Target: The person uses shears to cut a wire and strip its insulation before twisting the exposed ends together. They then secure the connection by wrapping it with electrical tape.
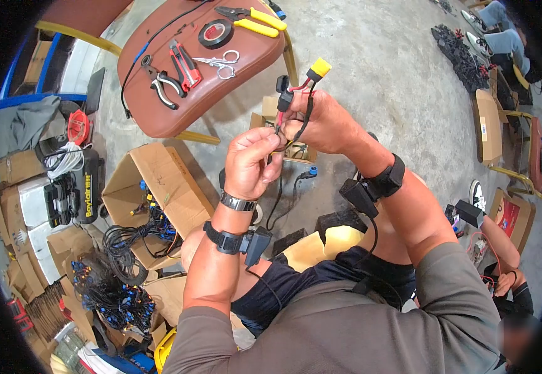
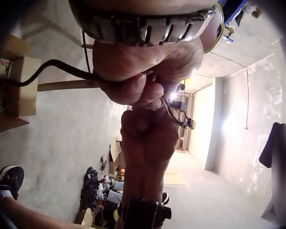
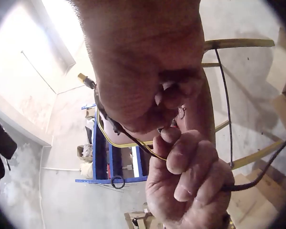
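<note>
A wire harness with a yellow connector (image 1: 319, 68), a black fuse holder (image 1: 283, 93) and red and black leads is held up in front of me by both hands. My right hand (image 1: 321, 121) grips the bundle just below the connector, fingers curled round the wires (image 3: 109, 121). My left hand (image 1: 249, 162), with a metal watch on the wrist, pinches the leads right beside it, touching the right hand. A black cable (image 1: 277, 199) hangs from the hands toward my lap and shows as a dark cable (image 2: 47, 69) in the left wrist view. The fingertips hide the exact pinch point.
A brown padded seat (image 1: 159, 115) ahead carries yellow-handled pliers (image 1: 252, 19), a black tape roll (image 1: 215, 33), scissors (image 1: 221, 62) and a red cutter (image 1: 185, 65). An open cardboard box (image 1: 152, 187) and a heap of black harnesses (image 1: 112, 293) lie left. Another person (image 1: 501, 249) sits right.
</note>
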